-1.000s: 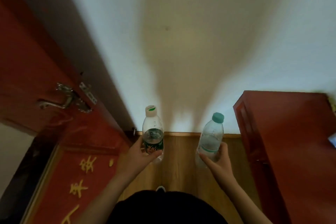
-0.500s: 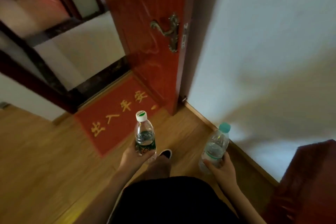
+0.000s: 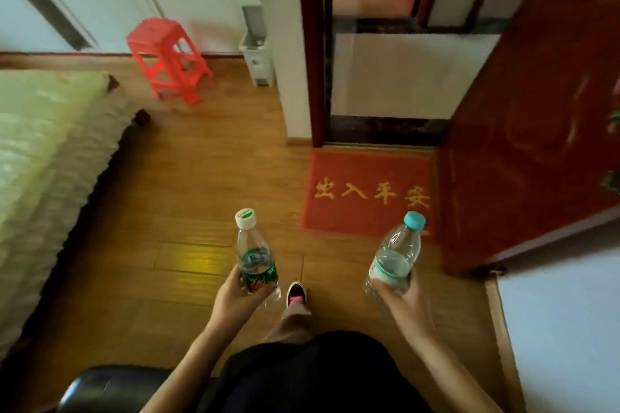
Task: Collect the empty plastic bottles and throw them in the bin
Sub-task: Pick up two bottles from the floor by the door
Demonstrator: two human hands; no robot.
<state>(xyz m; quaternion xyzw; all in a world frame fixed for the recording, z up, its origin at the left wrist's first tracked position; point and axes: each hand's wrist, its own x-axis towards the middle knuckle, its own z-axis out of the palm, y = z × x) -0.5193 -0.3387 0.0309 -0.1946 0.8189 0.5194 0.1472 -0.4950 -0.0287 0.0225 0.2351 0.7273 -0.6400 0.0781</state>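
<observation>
My left hand grips a clear plastic bottle with a green label and white cap, held upright over the wooden floor. In my right hand is a second clear bottle with a pale label and teal cap, tilted slightly right. Both bottles look empty. A white bin with a grey lid stands against the far wall, next to a white pillar, well ahead of both hands.
A red plastic stool stands left of the bin. A bed with a green cover fills the left side. A red doormat lies before an open doorway, and the red door stands open at right. A dark seat is at the bottom left.
My view has swung left, from the wall past the door to the room with the bed, stool and bin. Both hands keep their bottles in front of me.
</observation>
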